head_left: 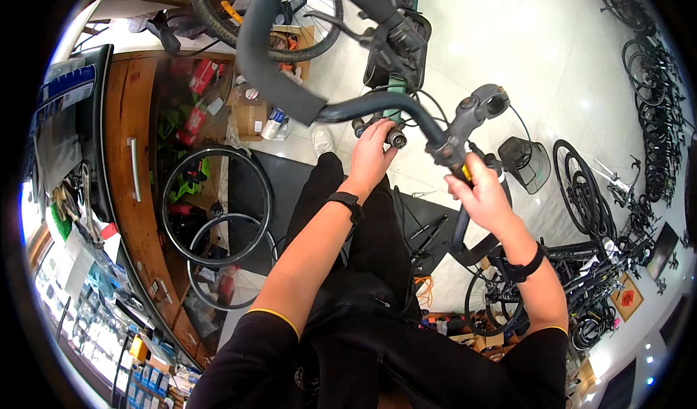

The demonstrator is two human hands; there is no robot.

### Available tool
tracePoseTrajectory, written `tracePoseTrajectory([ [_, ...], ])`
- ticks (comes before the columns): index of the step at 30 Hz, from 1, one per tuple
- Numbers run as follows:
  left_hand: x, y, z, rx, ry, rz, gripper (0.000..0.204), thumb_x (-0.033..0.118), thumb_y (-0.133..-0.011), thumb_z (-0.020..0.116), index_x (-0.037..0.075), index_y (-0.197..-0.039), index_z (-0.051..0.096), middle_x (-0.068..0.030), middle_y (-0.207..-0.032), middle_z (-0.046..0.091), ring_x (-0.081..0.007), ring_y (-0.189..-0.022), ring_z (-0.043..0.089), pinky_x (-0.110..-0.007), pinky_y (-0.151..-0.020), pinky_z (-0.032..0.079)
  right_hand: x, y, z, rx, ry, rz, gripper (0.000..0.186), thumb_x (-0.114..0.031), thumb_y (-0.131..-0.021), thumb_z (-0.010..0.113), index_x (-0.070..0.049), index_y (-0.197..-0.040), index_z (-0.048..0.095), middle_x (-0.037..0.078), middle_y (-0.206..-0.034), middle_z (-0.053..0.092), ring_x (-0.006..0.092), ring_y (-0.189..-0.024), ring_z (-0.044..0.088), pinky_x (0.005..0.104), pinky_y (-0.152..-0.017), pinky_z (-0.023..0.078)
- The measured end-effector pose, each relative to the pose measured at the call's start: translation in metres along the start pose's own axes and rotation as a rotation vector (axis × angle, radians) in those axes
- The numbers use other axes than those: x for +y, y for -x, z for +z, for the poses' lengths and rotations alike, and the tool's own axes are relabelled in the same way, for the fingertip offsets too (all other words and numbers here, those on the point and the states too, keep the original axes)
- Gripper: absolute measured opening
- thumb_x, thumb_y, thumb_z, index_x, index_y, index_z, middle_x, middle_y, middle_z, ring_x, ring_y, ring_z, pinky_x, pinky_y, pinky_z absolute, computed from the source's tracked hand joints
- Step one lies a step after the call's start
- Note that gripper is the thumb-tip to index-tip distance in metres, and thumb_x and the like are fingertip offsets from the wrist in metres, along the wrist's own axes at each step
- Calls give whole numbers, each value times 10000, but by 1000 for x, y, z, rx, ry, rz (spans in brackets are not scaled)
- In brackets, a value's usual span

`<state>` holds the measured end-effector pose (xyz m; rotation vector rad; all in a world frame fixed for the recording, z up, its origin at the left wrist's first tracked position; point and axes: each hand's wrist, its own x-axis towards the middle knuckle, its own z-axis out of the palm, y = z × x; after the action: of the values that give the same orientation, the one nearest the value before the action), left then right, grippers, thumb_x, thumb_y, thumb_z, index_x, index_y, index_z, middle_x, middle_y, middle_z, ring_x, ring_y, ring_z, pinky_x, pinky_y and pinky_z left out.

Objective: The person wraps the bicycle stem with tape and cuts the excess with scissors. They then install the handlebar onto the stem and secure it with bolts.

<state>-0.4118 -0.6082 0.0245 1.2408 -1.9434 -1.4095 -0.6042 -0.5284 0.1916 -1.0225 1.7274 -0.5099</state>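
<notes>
Gripping handlebar with curled right hand, half-curled left hand at dark tube, hold unclear.

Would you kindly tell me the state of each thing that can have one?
Handlebar: held up in the right hand
Stem: joined to the handlebar, far clamp empty
Round fitting: at the left hand, no stem on it
Wristbands: fastened
Rims: overlapping
</notes>
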Motion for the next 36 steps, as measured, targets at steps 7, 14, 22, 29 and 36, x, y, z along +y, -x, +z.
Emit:
tracePoseTrajectory([
  [7,-7,4,4,16,29,2,570,-54,-674,736,60,-1216,600,-141,-1270,610,-353,-1187,565,-396,-992,466,-11,-7,1,203,-175,98,221,-164,-945,652,-9,-1070,559,-21,-755,504,50,-572,433,231,-521,377],
  [14,-17,13,19,124,50,14,617,-47,-714,729,-5,-1302,544,-173,-1295,594,-341,-1208,557,-376,-1016,453,-12,12,17,248,-301,135,163,-144,-963,629,-27,-1064,577,-58,-697,498,20,-532,403,211,-471,335],
  [22,-26,17,27,92,60,-30,726,-9,-755,733,3,-1418,437,-168,-1290,570,-351,-1235,503,-402,-1042,422,7,57,32,224,-585,290,207,-119,-978,584,-21,-1158,555,-22,-661,504,47,-432,440,217,-384,365],
  [29,-24,15,32,156,76,75,713,6,-772,743,58,-1424,462,-156,-1176,623,-327,-1106,580,-382,-947,474,40,90,61,175,-706,197,204,-90,-963,601,-20,-1154,580,-17,-722,552,39,-459,445,206,-412,368],
  [36,-33,17,33,189,197,-32,554,13,-814,754,9,-1328,549,-118,-1102,694,-166,-974,642,-318,-887,496,34,87,72,54,-512,-67,260,-69,-928,633,-2,-1178,606,64,-1013,698,104,-921,622,280,-848,487],
])
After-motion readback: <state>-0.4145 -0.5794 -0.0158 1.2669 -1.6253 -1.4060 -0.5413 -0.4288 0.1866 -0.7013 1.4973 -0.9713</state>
